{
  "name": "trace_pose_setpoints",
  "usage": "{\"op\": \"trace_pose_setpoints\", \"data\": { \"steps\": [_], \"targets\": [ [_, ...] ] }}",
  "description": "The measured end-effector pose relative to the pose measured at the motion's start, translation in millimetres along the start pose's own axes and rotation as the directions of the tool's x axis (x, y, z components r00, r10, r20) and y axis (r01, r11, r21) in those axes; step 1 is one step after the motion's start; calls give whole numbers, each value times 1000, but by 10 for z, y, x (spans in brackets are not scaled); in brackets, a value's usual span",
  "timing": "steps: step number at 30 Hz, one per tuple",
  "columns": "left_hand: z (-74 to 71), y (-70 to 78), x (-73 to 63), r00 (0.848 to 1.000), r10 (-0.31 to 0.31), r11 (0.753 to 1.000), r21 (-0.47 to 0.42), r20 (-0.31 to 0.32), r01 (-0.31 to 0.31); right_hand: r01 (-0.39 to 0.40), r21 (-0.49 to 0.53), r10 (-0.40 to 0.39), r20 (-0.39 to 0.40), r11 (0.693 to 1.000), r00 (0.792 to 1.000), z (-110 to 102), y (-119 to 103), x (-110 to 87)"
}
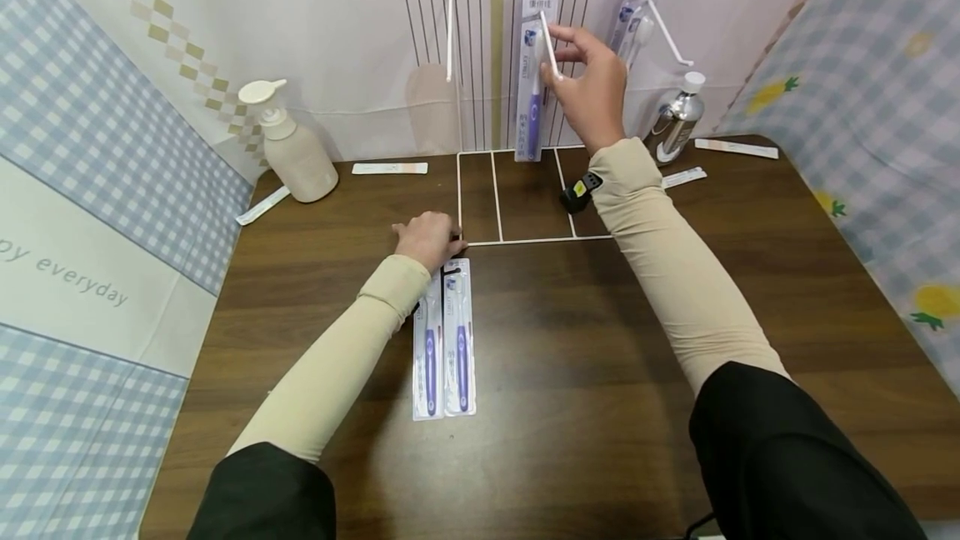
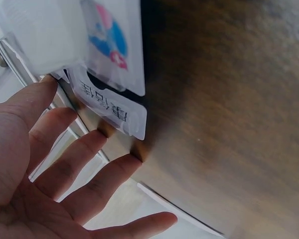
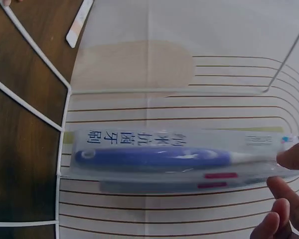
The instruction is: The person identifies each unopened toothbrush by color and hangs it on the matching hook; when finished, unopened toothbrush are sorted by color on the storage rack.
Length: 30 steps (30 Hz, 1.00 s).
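A packaged toothbrush (image 1: 534, 107) with a purple handle hangs upright on the middle white hook (image 1: 550, 44), in front of another pack. My right hand (image 1: 592, 86) is at its right edge, thumb and forefinger apart; in the right wrist view the thumb (image 3: 294, 157) overlaps the pack. On the table, two more packaged toothbrushes (image 1: 461, 357) lie side by side. My left hand (image 1: 429, 238) is at their top ends, fingers spread and fingertips at the tabletop; in the left wrist view its thumb (image 2: 32, 99) is beside the pack's top end (image 2: 109, 109).
White lines (image 1: 497, 198) divide the table's back into sections. A left hook (image 1: 449, 36) and a right hook (image 1: 667, 32) flank the middle one, with packs (image 1: 630, 11) behind the right. A pump bottle (image 1: 300, 157) and a silver bottle (image 1: 675, 119) stand near the wall among paper strips (image 1: 390, 168).
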<state>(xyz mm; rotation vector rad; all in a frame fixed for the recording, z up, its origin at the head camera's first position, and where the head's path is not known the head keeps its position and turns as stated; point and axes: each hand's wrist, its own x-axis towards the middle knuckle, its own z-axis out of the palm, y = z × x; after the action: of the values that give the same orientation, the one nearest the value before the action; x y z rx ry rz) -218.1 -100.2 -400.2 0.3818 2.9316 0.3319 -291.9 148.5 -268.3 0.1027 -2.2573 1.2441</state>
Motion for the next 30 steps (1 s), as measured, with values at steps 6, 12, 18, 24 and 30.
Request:
{"op": "trace_pose_setpoints", "data": {
  "steps": [6,12,18,24,30],
  "targets": [
    [-14,-1,-22,1000,8,1000,5,-5,-8,33,49,-34,21,998,999,-24,-15,-178],
    [-14,-49,-45,1000,6,1000,9,-5,-6,128,79,-139,162,989,977,131,-21,-652],
    [-11,-63,-58,1000,9,1000,-2,-4,-9,133,55,-144,395,990,907,327,34,-1197],
    [-27,-55,-75,1000,3,1000,2,-25,-3,84,22,-80,610,996,788,509,120,-1692],
    [1,-56,-58,1000,2,1000,3,-23,-2,92,-43,-33,718,995,696,627,183,-1979]
  ]
}}
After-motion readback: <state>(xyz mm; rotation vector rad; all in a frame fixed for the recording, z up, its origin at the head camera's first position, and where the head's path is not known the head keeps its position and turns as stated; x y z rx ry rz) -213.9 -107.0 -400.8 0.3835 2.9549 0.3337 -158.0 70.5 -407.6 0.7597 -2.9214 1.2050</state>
